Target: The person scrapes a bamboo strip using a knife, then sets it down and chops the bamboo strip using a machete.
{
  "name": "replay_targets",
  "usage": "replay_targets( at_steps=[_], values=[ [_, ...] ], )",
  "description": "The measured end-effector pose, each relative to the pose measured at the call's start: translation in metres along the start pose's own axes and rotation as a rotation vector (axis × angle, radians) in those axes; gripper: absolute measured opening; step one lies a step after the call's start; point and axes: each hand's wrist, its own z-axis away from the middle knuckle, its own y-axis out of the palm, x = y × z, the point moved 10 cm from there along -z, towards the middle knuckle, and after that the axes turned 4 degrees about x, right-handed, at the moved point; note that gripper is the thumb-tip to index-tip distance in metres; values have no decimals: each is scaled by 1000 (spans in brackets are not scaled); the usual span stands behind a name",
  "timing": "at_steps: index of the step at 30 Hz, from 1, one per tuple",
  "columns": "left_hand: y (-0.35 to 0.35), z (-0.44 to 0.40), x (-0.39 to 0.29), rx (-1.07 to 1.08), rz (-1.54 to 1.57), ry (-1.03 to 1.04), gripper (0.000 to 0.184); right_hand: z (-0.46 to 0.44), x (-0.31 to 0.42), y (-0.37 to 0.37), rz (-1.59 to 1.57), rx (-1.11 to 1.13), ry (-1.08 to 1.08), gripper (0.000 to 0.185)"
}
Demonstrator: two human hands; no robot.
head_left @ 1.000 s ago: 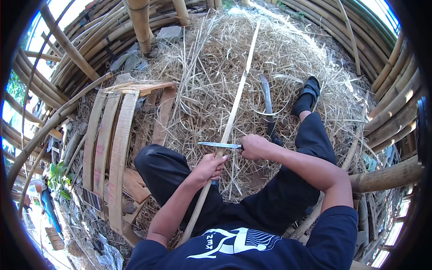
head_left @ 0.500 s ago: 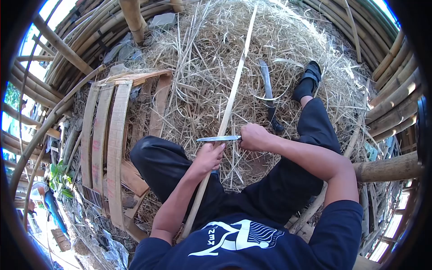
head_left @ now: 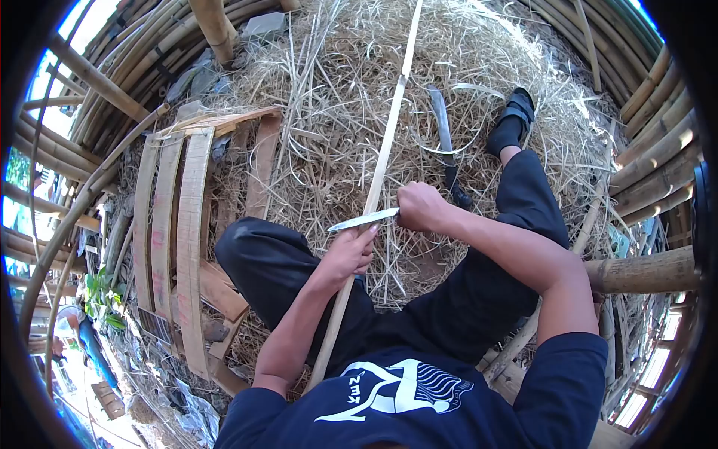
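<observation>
A long, pale bamboo strip (head_left: 387, 144) runs from beside my body, between my legs, out across the shavings. My left hand (head_left: 348, 256) is closed around it near my left knee. In my right hand (head_left: 423, 207) is the handle of a knife (head_left: 364, 220), mostly hidden by the fingers. Its blade lies across the strip just beyond my left hand, the tip pointing left. A machete (head_left: 443, 138) with a dark handle rests on the shavings near my right foot.
A slatted wooden crate (head_left: 191, 247) stands to my left. Shavings (head_left: 321, 161) cover the ground ahead. Bamboo poles (head_left: 647, 157) line both sides, and a thick pole (head_left: 643, 272) juts in beside my right elbow. A person (head_left: 86, 337) is outside at the left.
My right hand has moved slightly forward, so the knife blade now slants across the strip instead of lying nearly level. My left hand stays closed on the strip.
</observation>
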Motion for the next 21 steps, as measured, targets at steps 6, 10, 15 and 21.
replay_targets(
  at_steps=[6, 10, 15, 21],
  values=[
    [-1, 1, -6, 1, -19, 24, 16, -8, -4, -14, 46, -69, 4, 16],
    [-2, -1, -18, 16, -22, 64, 14, -16, -17, -25, 53, -140, 41, 16],
    [11, 15, -28, 55, 30, 62, 13, -48, -108, -20, 293, 3, 306, 25],
    [-12, 33, -9, 60, 66, -9, 17, 21, -200, -126, 97, -337, 700, 26]
  ],
)
